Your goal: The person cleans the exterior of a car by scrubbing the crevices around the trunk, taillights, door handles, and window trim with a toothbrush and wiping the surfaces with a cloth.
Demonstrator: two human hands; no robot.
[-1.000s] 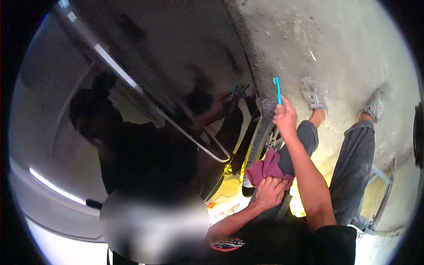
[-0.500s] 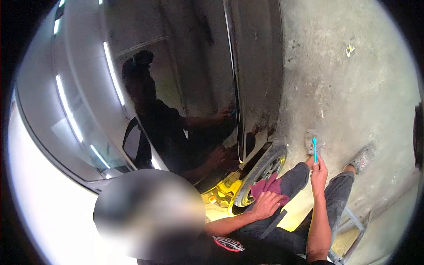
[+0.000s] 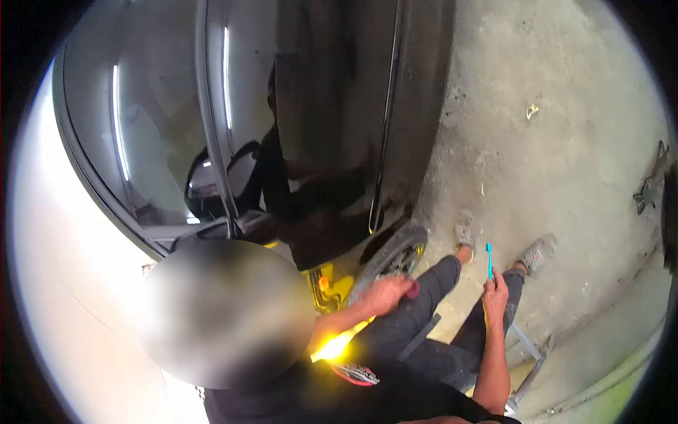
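- Since the previous frame: the left hand (image 3: 385, 293) has slid further left along the tyre (image 3: 392, 258), and far less of the maroon cloth (image 3: 412, 290) shows; the right hand (image 3: 494, 297) has dropped slightly with its brush. The view has swung so the car body fills more of the upper left.
- Nearest: dark shirt with a red and white print, low centre; both forearms reach away from it.
- Left hand: fingers curled down, pressing the maroon cloth against the tyre; only a small edge of cloth shows at the right of the knuckles.
- Right hand: closed around the lower end of a turquoise toothbrush (image 3: 489, 260), which stands upright, head up; well apart from the tyre, above the right knee.
- Grey trousers (image 3: 424, 318) run between the hands toward two grey shoes (image 3: 537, 253) on the concrete floor (image 3: 565, 155).
- Metal frame (image 3: 530, 353) lies on the floor right of the legs.
- Farther: glossy black car door (image 3: 332, 127) with a chrome strip, reflecting the person.
- Farthest: bare stained concrete, a small scrap of litter (image 3: 532, 110).
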